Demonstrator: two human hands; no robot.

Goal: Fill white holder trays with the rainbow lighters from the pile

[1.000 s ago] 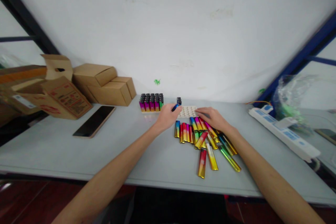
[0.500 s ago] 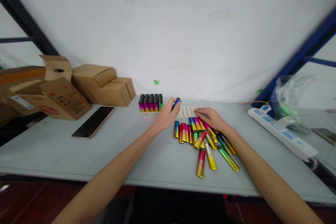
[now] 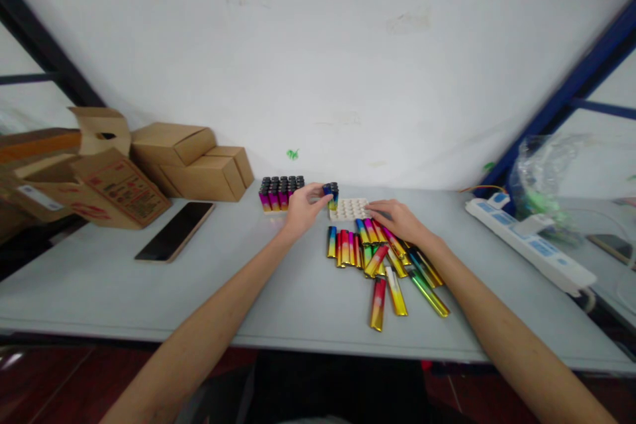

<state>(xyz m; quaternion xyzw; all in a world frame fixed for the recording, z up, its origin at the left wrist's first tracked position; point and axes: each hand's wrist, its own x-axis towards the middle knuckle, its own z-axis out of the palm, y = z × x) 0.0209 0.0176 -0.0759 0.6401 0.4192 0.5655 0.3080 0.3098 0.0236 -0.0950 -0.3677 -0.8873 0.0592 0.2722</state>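
Left hand (image 3: 302,209) pinches a blue lighter (image 3: 327,190) mid-frame; right hand (image 3: 398,219), grip unclear, touches the tray (image 3: 350,210). Loose lighters (image 3: 376,261) crowd lower centre, boxes (image 3: 199,174) left, power strip (image 3: 527,244) right

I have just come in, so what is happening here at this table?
A person is handling what look like lighters. The left hand holds a blue lighter at the left end of a white tray. The right hand has its fingertips at the tray's right end, just beyond a loose pile. Farther left, an upright block of lighters stands near the wall.
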